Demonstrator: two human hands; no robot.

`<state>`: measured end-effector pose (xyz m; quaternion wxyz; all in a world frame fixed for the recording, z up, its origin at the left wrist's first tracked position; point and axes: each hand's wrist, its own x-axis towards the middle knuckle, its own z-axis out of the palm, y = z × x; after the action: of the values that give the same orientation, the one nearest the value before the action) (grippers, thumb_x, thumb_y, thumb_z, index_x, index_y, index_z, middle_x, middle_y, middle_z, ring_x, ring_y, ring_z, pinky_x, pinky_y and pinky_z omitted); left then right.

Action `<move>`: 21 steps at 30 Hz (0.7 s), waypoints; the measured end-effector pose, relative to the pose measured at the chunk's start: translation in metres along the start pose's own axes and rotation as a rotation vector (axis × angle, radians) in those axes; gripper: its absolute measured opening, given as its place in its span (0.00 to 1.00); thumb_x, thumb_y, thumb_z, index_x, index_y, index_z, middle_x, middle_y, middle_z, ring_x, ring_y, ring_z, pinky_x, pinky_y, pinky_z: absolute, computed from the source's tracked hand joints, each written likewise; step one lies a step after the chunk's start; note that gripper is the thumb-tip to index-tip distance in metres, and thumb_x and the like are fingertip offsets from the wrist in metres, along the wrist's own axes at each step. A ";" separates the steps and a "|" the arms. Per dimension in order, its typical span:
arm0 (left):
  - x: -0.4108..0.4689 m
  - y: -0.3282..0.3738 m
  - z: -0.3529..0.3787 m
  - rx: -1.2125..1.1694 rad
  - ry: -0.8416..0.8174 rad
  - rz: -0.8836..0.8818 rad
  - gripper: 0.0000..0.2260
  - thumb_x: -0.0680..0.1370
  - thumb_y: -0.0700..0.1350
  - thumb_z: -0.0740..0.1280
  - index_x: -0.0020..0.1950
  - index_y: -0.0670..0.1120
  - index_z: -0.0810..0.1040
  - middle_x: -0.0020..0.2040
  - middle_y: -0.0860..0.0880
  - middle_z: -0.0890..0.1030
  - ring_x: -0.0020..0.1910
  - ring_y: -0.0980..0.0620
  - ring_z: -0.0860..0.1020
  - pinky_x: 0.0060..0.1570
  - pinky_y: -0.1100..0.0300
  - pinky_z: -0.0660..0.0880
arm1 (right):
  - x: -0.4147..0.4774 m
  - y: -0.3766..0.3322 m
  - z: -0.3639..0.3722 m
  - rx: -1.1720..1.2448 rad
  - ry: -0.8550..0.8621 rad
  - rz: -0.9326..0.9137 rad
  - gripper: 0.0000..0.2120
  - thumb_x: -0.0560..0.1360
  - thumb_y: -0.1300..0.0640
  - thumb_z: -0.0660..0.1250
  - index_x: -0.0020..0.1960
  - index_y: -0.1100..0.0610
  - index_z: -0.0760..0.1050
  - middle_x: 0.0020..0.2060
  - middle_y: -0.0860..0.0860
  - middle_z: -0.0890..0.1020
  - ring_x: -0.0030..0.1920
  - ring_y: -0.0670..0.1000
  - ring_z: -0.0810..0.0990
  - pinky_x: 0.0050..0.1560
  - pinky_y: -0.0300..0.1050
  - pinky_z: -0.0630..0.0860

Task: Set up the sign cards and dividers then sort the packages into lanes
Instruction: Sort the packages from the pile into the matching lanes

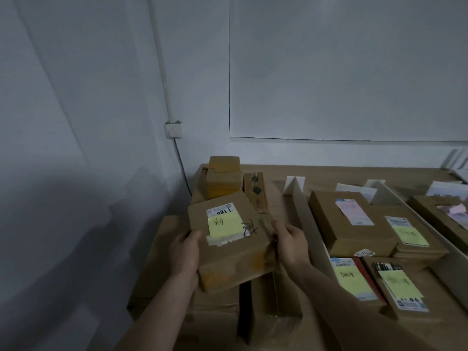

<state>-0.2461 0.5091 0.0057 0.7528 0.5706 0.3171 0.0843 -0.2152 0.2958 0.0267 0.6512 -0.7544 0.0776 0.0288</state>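
head view | dividers (307,221) and sign cards (295,184) stand on the tabletop (329,173) | sorted packages (339,219) lie in lanes | left hand (186,254) and right hand (291,245) hold one package (228,249) over the pile (224,181), fingers (279,230) curled round its sides | looks midway, pile left to sort

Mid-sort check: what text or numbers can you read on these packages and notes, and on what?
"981": white label on the package held by the left hand and right hand.
"616" plus an unclear digit: small white sticker among the lane packages.
Handwriting on the yellow sticky notes and the other shipping labels: too blurred to read.
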 end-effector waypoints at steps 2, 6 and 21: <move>0.001 -0.002 -0.003 -0.006 0.002 -0.015 0.08 0.77 0.45 0.67 0.52 0.45 0.84 0.47 0.41 0.86 0.47 0.39 0.84 0.52 0.41 0.80 | 0.001 0.005 0.002 -0.028 -0.041 0.047 0.18 0.78 0.40 0.64 0.44 0.54 0.80 0.41 0.52 0.84 0.48 0.55 0.82 0.47 0.50 0.75; 0.001 -0.009 -0.007 -0.021 -0.058 -0.063 0.14 0.73 0.51 0.67 0.52 0.47 0.86 0.48 0.41 0.86 0.48 0.38 0.85 0.54 0.35 0.79 | 0.002 0.015 0.012 0.014 -0.181 0.105 0.33 0.64 0.25 0.64 0.59 0.45 0.79 0.52 0.48 0.86 0.56 0.54 0.82 0.64 0.60 0.74; -0.016 0.002 -0.004 -0.041 -0.101 0.026 0.18 0.70 0.55 0.66 0.55 0.50 0.84 0.49 0.43 0.86 0.49 0.39 0.85 0.50 0.40 0.81 | -0.021 0.001 0.008 0.139 -0.210 0.016 0.23 0.78 0.35 0.61 0.66 0.47 0.77 0.56 0.50 0.85 0.60 0.54 0.80 0.68 0.58 0.71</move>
<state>-0.2607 0.5055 0.0128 0.7783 0.5627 0.2693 0.0719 -0.2358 0.3051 0.0279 0.7061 -0.6997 0.0169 0.1075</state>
